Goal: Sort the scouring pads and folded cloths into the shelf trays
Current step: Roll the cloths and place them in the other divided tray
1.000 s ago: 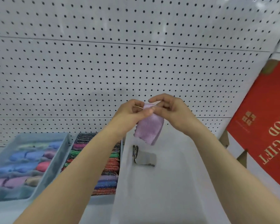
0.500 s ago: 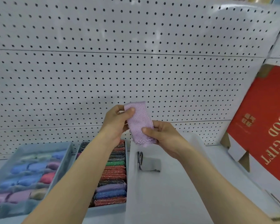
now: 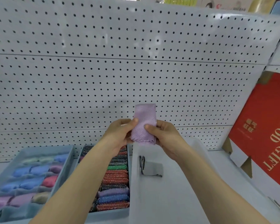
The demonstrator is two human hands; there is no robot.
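i hold the lilac cloth (image 3: 144,125) up in front of the pegboard (image 3: 136,75), pinched btw both hands: left hand (image 3: 120,135) on its left edge, right hand (image 3: 165,138) w/ thumb on the face. it's folded narrow, in no tray yet. progress, my guess: middle tray (image 3: 107,215) looks packed w/ scouring pads (image 3: 115,180), left tray (image 3: 47,148) fairly full of soft coloured pieces, right tray (image 3: 168,204) has just one grey folded cloth (image 3: 152,169). this cloth prob goes there; how many are left i can't tell.

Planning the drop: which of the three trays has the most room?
The white right-hand tray: only one grey folded cloth inside; the left tray and the middle tray look packed.
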